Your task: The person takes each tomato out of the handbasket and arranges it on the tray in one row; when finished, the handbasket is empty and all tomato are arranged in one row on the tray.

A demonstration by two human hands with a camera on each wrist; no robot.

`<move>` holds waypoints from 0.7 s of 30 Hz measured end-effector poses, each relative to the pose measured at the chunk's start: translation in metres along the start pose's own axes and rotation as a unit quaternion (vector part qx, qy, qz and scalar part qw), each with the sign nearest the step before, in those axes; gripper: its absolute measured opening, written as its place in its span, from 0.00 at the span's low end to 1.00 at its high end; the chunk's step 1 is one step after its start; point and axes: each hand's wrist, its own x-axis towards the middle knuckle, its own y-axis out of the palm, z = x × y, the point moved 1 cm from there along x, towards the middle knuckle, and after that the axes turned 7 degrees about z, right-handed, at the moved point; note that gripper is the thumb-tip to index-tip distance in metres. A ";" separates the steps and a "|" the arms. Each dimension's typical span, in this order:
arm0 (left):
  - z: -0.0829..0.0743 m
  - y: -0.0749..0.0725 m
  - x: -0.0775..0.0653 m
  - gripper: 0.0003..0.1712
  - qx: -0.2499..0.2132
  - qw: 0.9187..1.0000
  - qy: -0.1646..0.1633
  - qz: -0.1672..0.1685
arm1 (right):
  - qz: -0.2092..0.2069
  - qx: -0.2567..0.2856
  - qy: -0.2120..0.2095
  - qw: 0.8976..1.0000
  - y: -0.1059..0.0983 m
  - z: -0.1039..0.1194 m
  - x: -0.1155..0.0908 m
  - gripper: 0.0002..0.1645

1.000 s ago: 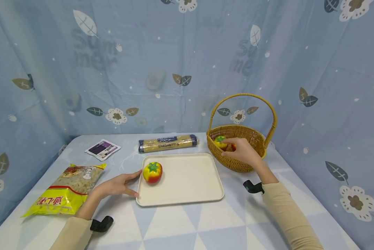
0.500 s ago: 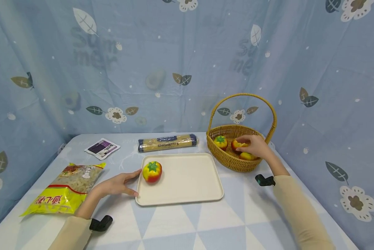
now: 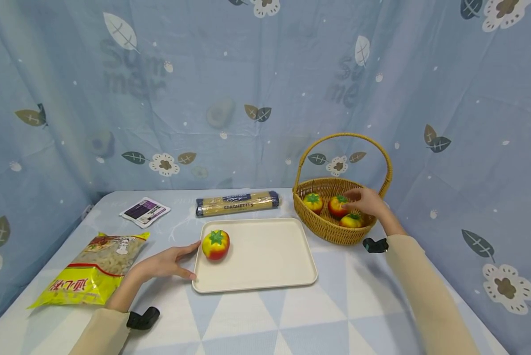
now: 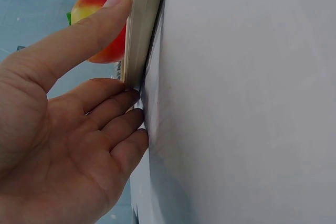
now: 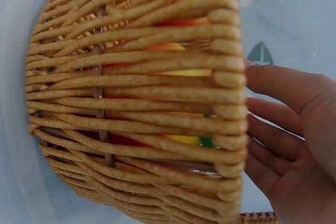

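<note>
My left hand (image 3: 165,264) rests at the left edge of a cream tray (image 3: 265,256). In the left wrist view its thumb (image 4: 79,40) touches the tray's rim, and the other fingers lie relaxed beside it. A red-and-yellow toy fruit with a green leafy top (image 3: 216,245) sits on the tray's left side. My right hand (image 3: 368,202) reaches over the right rim of a wicker basket (image 3: 323,229). Its fingertips are right beside a red-and-yellow fruit (image 3: 336,207) inside. Two similar fruits lie in the basket; the wickerwork (image 5: 226,93) partly hides the contents in the right wrist view.
A spaghetti pack (image 3: 238,203) lies behind the tray. At the left are a yellow pasta bag (image 3: 94,271) and a small purple-and-white packet (image 3: 145,212). The basket's tall handle (image 3: 345,135) arches over it. A blue patterned curtain (image 3: 247,98) encloses the table.
My right hand has shifted right within the basket, then drawn slightly back from the middle fruit, leaving all three fruits there in sight. My left hand and the tray have stayed in place.
</note>
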 end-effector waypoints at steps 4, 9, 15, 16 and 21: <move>0.000 0.000 -0.001 0.58 0.002 1.000 0.004 -0.002 | 0.008 0.010 0.021 1.000 0.001 -0.004 0.005 0.36; 0.001 0.000 -0.001 0.58 0.001 1.000 0.000 -0.007 | 0.030 0.026 0.046 0.998 0.002 -0.008 0.012 0.40; -0.001 0.000 -0.002 0.57 0.002 1.000 0.003 -0.005 | 0.056 0.035 0.076 0.995 0.003 -0.014 0.017 0.43; -0.002 0.000 -0.002 0.57 0.003 1.000 0.005 -0.004 | 0.063 0.043 0.081 0.994 0.003 -0.014 0.017 0.43; -0.003 0.000 -0.002 0.57 0.001 1.000 0.004 -0.001 | 0.100 0.065 0.095 0.988 0.006 -0.014 0.015 0.43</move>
